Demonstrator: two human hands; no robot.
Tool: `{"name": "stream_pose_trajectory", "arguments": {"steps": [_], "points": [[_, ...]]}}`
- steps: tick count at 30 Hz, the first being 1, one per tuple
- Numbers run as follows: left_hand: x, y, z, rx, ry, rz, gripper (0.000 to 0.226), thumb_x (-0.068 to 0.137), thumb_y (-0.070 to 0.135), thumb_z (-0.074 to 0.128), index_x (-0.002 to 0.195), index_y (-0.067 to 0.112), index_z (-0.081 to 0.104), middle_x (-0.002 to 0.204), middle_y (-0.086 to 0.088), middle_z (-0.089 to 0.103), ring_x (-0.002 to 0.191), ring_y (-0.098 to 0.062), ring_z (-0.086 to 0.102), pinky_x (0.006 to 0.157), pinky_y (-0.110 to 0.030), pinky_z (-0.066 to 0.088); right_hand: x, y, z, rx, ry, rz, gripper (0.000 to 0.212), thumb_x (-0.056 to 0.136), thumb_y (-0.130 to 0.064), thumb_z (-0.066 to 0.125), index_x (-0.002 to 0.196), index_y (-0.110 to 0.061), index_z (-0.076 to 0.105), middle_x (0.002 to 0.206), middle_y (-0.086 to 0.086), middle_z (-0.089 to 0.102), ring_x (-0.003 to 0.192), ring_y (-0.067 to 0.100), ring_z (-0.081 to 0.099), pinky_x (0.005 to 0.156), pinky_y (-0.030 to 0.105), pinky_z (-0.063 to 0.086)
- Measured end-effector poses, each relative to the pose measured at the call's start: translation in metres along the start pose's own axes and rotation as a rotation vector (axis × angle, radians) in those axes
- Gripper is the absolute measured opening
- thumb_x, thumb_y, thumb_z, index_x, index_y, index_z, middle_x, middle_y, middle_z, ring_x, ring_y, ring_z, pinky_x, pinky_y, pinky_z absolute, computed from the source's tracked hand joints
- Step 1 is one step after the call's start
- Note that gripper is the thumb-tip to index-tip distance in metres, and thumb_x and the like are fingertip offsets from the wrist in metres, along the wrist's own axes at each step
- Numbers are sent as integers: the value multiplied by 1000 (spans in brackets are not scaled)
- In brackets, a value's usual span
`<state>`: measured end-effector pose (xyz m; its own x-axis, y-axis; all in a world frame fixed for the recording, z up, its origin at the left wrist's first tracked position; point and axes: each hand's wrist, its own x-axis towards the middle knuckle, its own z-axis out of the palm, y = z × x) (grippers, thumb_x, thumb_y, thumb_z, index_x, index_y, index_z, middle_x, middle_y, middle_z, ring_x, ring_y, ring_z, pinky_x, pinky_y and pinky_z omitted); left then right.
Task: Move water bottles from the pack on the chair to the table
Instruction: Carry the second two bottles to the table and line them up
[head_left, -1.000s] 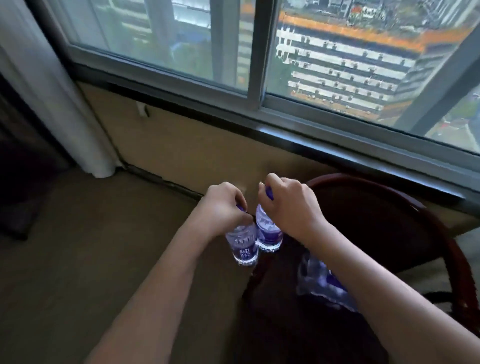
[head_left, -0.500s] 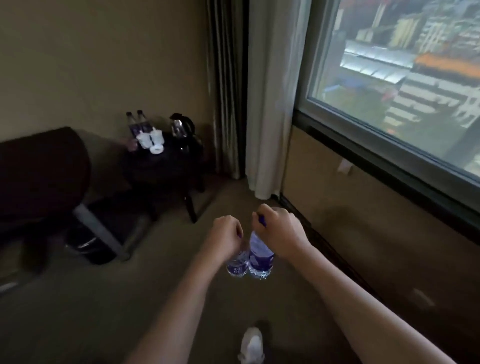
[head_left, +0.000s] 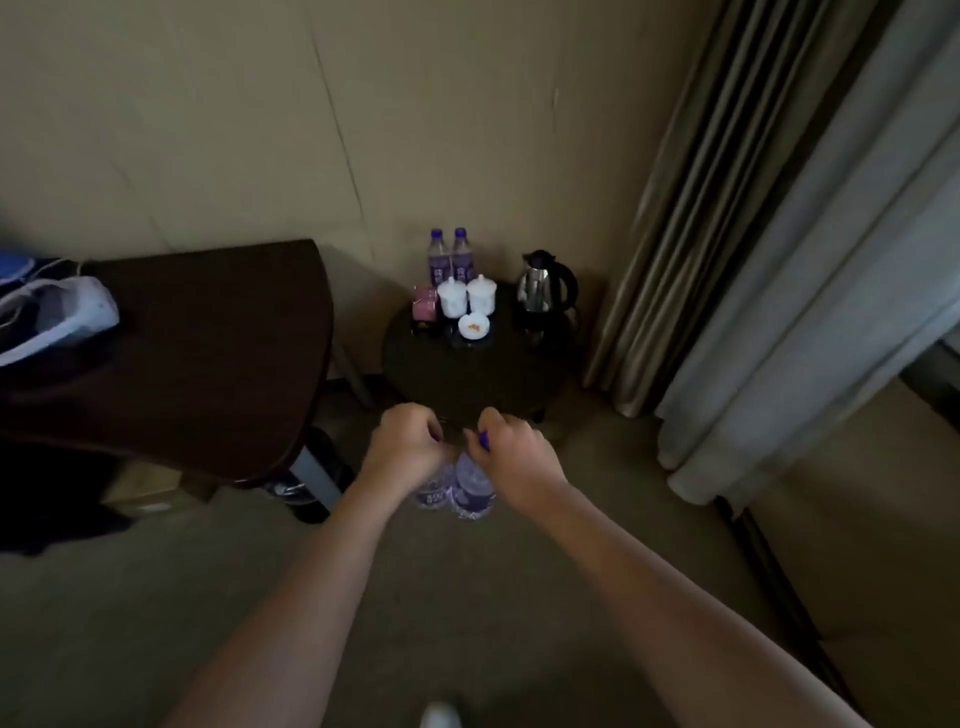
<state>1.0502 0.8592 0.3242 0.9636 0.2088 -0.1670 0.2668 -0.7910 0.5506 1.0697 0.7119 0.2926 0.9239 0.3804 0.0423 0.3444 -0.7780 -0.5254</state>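
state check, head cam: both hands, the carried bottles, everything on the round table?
left hand: closed on left bottle, carried off the floor
right hand: closed on right bottle, carried
two table bottles: upright, capped
two white cups: lidded
kettle: upright, lid shut
round table: front half bare

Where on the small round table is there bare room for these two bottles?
The round table is bare on its near half, below the white dish. The far side is crowded: two bottles, two lidded cups, a pink box, kettle at right.
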Motion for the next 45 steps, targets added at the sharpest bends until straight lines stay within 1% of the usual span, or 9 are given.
{"name": "stream_pose_trajectory", "arguments": {"steps": [4, 10, 15, 19, 23, 32, 38, 41, 45], "points": [[116, -14, -4, -62, -26, -24, 13, 68, 23, 77, 61, 19, 67, 66, 1, 65, 64, -12, 62, 53, -25, 43, 104, 25, 7, -49, -36, 3, 22, 97, -41, 41, 93, -19, 46, 80, 3, 59, 66, 21, 60, 60, 41, 54], [282, -31, 39, -120, -123, 51, 13, 70, 24, 79, 66, 22, 67, 69, 4, 65, 66, -4, 60, 51, -19, 39, 239, 104, 38, -51, -112, 62, 18, 97, -37, 43, 91, -20, 44, 79, 3, 56, 64, 19, 57, 57, 38, 50], [372, -37, 74, -163, -164, 52, 9, 72, 22, 78, 71, 21, 69, 71, 6, 65, 67, -4, 61, 52, -18, 39, 315, 157, 58, -53, -134, 32, 21, 97, -33, 48, 84, -16, 45, 78, 6, 54, 65, 21, 52, 56, 36, 43], [422, -40, 94, -164, -153, 39, 8, 72, 18, 77, 77, 15, 72, 79, 3, 64, 78, -9, 59, 61, -23, 43, 364, 191, 71, -53, -176, -8, 22, 96, -32, 49, 85, -13, 48, 82, 8, 54, 71, 23, 54, 65, 42, 48], [449, -45, 107, -126, -126, 32, 14, 74, 16, 77, 86, 12, 73, 85, 3, 61, 86, -11, 58, 68, -24, 43, 397, 216, 77, -25, -214, -35, 17, 95, -32, 51, 88, -16, 50, 87, 6, 54, 76, 21, 54, 70, 42, 49], [463, -57, 115, -198, -54, 91, 26, 76, 19, 77, 101, 14, 71, 92, 1, 64, 83, -7, 58, 62, -14, 42, 439, 236, 86, -23, -241, -149, 26, 92, -36, 55, 92, -10, 55, 88, 12, 57, 80, 25, 55, 71, 44, 49], [449, -74, 123, -348, -2, 103, 33, 74, 27, 81, 104, 17, 69, 88, 10, 67, 87, -7, 64, 80, -30, 52, 438, 242, 93, -2, -196, -22, 43, 83, -51, 63, 91, -10, 53, 91, 13, 57, 82, 26, 56, 70, 39, 47], [448, -77, 131, -402, -6, 75, 38, 76, 24, 80, 110, 13, 68, 96, 0, 71, 91, -15, 66, 86, -40, 54, 434, 244, 93, 58, -150, 61, 49, 74, -48, 74, 95, -7, 56, 96, 12, 59, 84, 24, 57, 71, 39, 48], [448, -83, 140, -453, 19, 71, 38, 79, 26, 77, 113, 15, 66, 103, 0, 70, 91, -10, 63, 86, -38, 54, 435, 245, 90, 41, -142, 32, 43, 69, -40, 80, 95, -11, 62, 101, 10, 57, 88, 19, 55, 68, 28, 42]]}}
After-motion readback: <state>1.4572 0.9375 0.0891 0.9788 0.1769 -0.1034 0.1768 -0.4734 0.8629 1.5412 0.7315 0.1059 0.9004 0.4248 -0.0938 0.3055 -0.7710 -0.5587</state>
